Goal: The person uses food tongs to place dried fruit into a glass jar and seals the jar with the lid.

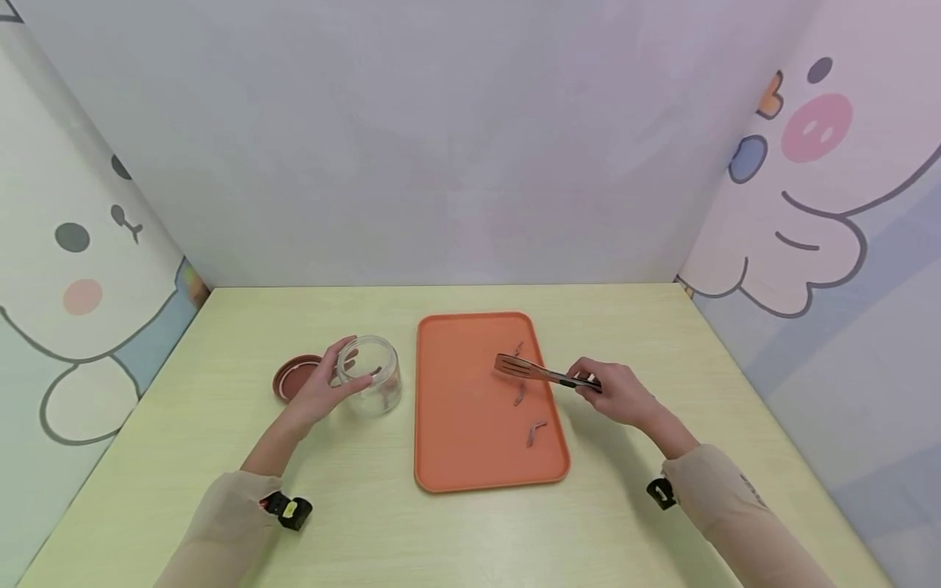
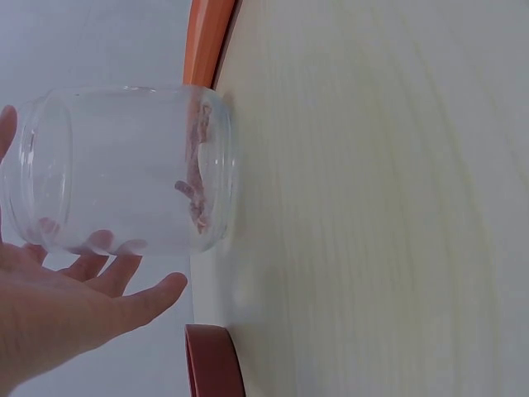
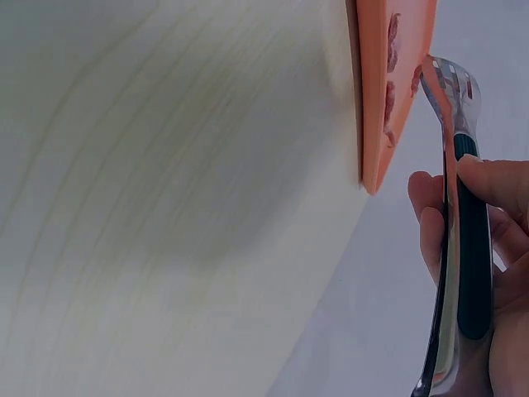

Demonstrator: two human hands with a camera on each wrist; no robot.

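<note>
My left hand curves round the rim of a clear glass jar, thumb on the near side and fingers on the far side. The jar stands upright on the table, and in the left wrist view a few brownish strips lie at its bottom. With my right hand I grip metal tongs with dark handle grips. Their slotted head is over the right part of an orange tray, close to a small brownish-pink strip. Other such strips lie along that side.
A reddish-brown round lid lies on the table just left of the jar, partly behind my left hand. The tray has a low raised rim. A plain pale wall rises behind the table, with cartoon-printed walls at both sides.
</note>
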